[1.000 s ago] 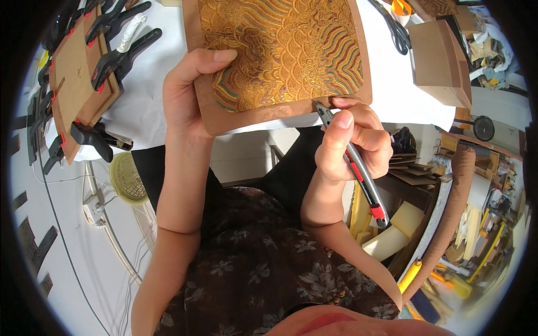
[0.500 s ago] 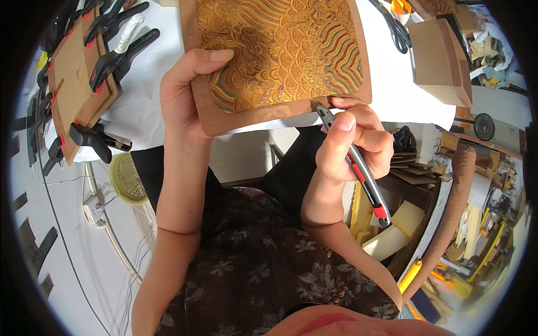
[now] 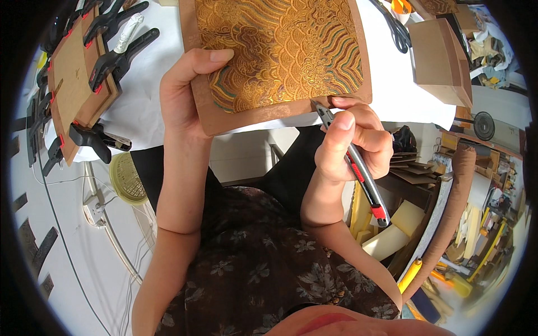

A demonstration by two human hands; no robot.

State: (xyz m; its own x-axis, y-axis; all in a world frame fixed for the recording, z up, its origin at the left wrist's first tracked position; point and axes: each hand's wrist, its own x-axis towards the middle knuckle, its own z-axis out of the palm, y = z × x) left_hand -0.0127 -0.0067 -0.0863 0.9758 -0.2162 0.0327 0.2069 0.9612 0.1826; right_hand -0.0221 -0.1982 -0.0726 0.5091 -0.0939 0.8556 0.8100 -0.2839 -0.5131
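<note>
A brown leather sheet [image 3: 255, 115] overlaid with gold wave-patterned fabric [image 3: 280, 50] lies on a white table [image 3: 145, 84], its near edge hanging over the table's front. My left hand [image 3: 188, 89] grips the sheet's lower left corner, thumb on top. My right hand [image 3: 350, 140] holds a silver and red utility knife [image 3: 353, 159] like a pen. Its blade tip touches the brown border just below the fabric's lower right corner.
A brown board [image 3: 73, 84] held by several black spring clamps lies at the table's left. Black scissors [image 3: 395, 25] and a brown box [image 3: 440, 59] sit at the right. Below are a round cream fan [image 3: 126, 179], cables, and cluttered shelves at the right.
The sheet and both hands have shifted very slightly; the knife tip stays at the same spot on the border.
</note>
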